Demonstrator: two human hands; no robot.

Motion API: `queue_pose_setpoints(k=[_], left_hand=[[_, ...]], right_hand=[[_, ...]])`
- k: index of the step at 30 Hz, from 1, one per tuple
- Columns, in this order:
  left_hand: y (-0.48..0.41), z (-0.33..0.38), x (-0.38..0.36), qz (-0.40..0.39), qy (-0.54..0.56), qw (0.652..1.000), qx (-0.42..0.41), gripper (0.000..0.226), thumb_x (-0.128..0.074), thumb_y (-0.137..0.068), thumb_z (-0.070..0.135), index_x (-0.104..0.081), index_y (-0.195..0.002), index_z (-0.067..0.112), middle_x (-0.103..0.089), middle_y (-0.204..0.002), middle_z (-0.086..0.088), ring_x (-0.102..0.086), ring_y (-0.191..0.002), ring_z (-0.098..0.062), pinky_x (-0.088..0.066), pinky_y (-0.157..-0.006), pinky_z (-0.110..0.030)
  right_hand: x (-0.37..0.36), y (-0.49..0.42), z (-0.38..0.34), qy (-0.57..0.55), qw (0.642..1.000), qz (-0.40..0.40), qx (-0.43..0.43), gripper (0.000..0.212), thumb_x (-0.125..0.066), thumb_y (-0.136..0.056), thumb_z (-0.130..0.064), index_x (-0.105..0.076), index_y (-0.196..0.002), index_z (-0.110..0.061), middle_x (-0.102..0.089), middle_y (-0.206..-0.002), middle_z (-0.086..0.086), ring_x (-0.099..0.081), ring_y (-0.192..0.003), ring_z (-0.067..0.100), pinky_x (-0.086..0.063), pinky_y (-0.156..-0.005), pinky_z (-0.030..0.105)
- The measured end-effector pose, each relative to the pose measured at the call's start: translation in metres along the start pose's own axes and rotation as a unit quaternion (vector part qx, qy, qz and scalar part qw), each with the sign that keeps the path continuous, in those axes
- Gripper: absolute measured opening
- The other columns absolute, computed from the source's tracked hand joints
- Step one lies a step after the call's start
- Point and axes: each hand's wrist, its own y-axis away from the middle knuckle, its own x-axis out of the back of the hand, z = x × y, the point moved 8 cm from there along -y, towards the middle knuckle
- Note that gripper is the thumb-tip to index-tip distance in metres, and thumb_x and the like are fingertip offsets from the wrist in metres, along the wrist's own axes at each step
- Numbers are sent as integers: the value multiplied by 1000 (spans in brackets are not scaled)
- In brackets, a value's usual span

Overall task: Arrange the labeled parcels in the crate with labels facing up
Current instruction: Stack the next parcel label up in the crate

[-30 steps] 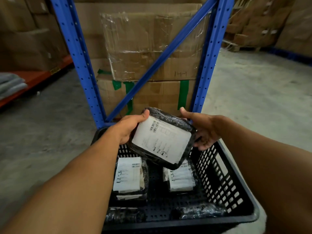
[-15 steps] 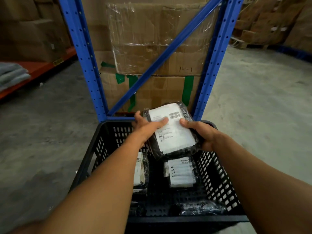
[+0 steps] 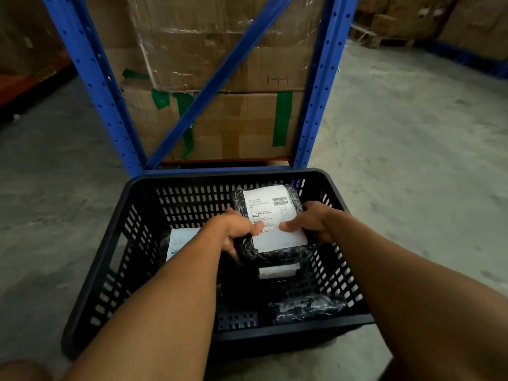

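Note:
A black slotted plastic crate (image 3: 129, 237) stands on the concrete floor. Both hands hold a black-wrapped parcel (image 3: 270, 215) with its white label up, low inside the crate near the far right corner. My left hand (image 3: 236, 232) grips its near left edge, thumb on the label. My right hand (image 3: 313, 225) grips its right edge. A second labeled parcel (image 3: 180, 240) lies at the left, partly behind my forearm. Part of a third parcel's label (image 3: 279, 270) shows under the held one. A black-wrapped parcel (image 3: 308, 306), no label showing, lies at the near right.
A blue steel rack frame (image 3: 110, 105) with a diagonal brace rises right behind the crate, with stacked taped cardboard boxes (image 3: 220, 64) inside it. Bare concrete floor (image 3: 412, 160) spreads on both sides. More boxes sit at the far right.
The held parcel has gone from tilted above the crate's rim down into the crate's far right part, its label turned flat and upward. The camera has tipped downward.

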Motion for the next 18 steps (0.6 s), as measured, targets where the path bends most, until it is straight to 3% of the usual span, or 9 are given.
queue_pose_setpoints(k=[2, 3, 5, 7, 13, 18], left_hand=[[-11, -9, -8, 18, -26, 999, 6, 100, -69, -90, 18, 6, -156, 14, -25, -159, -15, -43, -133, -43, -46, -90, -69], [-13, -12, -10, 46, -50, 998, 0, 100, -69, -90, 19, 5, -156, 13, -25, -160, -15, -40, -136, -40, -46, -97, -62], [-21, -18, -11, 90, -98, 991, -17, 82, -76, -84, 19, -28, -150, 9, -47, -148, -15, -49, -129, -34, -45, -103, -48], [-26, -27, -17, 87, -99, 991, -9, 75, -83, -73, 15, -42, -135, 9, -59, -133, -10, -55, -120, -31, -46, -102, -46], [-40, -34, -30, 89, -103, 991, -8, 101, -79, -75, -1, -15, -152, 12, -51, -138, -10, -48, -126, -31, -41, -95, -35], [-53, -40, -32, 108, -110, 988, -9, 93, -79, -76, 1, -17, -145, 12, -56, -125, -5, -52, -112, -24, -42, -91, -30]], right_hand=[[-4, -18, 20, -6, 1000, 8, -19, 87, -95, -55, -18, -52, -129, -1, -64, -130, 16, -63, -114, 39, -51, -96, 59], [-6, -25, 30, -14, 999, 11, -33, 84, -95, -56, -17, -54, -128, 0, -64, -130, 18, -63, -114, 40, -52, -95, 60], [-11, -21, 41, -12, 998, 15, -68, 83, -94, -58, -19, -55, -128, 1, -63, -132, 18, -62, -117, 40, -49, -99, 58], [-10, -20, 47, 10, 996, 32, -78, 81, -92, -64, -20, -52, -132, 0, -59, -136, 15, -56, -125, 37, -46, -104, 48], [-6, -44, 55, 42, 994, 65, -79, 71, -87, -71, -15, -50, -130, -2, -56, -138, 16, -52, -128, 33, -45, -106, 43], [-8, -60, 55, 80, 991, 79, -73, 76, -88, -70, -20, -47, -132, -2, -56, -136, 16, -54, -127, 33, -47, -105, 41]])
